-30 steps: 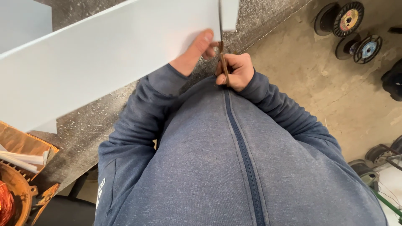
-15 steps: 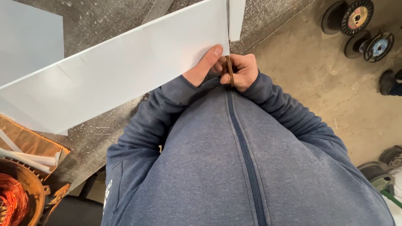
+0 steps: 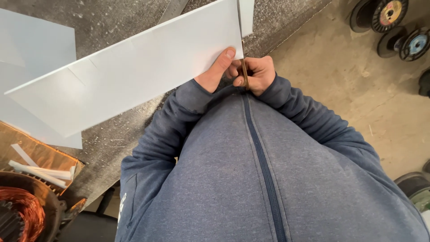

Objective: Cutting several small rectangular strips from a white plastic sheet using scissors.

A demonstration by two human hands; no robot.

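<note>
Scissors [image 3: 244, 74] sit in the closed right hand [image 3: 256, 74], blades now deeper along the white sheet [image 3: 134, 78] than a second ago — the cut advances. Left hand [image 3: 215, 71] pinches the sheet's near edge, just beside the scissors.

- Cardboard box [image 3: 42, 154]: open, brown, at the lower left on the grey bench edge, holding loose white strips [image 3: 38, 172].
- Round label [image 3: 391, 10]: red and yellow disc on the face of a black spool, top right on the floor.
- Round label [image 3: 417, 44]: blue disc on a second black spool, just below the first.
</note>
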